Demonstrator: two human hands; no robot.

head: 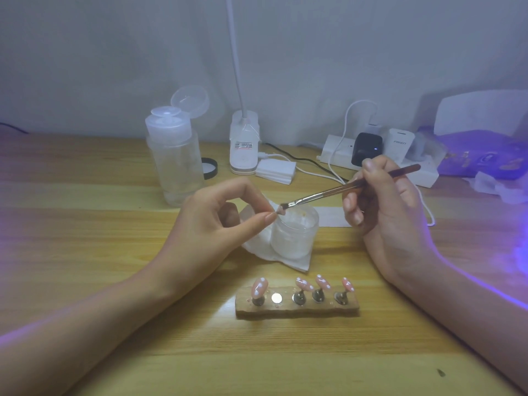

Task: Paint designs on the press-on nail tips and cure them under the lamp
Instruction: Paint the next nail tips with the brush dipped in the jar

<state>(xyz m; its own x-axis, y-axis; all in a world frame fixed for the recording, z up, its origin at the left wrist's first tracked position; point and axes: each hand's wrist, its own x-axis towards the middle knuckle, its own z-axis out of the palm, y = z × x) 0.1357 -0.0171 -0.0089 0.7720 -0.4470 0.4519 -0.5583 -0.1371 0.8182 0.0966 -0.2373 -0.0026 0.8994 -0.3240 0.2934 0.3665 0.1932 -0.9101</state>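
Observation:
My left hand [217, 221] pinches a small pink nail tip [280, 210] between thumb and forefinger, above an open white jar [295, 232]. My right hand [383, 212] grips a thin brown brush [343, 188], its bristle end touching the held tip. Near the table's front stands a wooden holder block [297, 305] with several pink nail tips [303, 284] dotted white on metal stands; one round magnet spot [276, 298] on it is bare. At the far right the curing lamp [483, 150] glows purple.
A clear pump bottle [174, 158] with its lid flipped open stands at the back left, a black jar lid [210, 168] beside it. A white desk lamp base [244, 144], stacked wipes [275, 171] and a power strip [380, 158] with cables line the back. A tissue [291, 260] lies under the jar.

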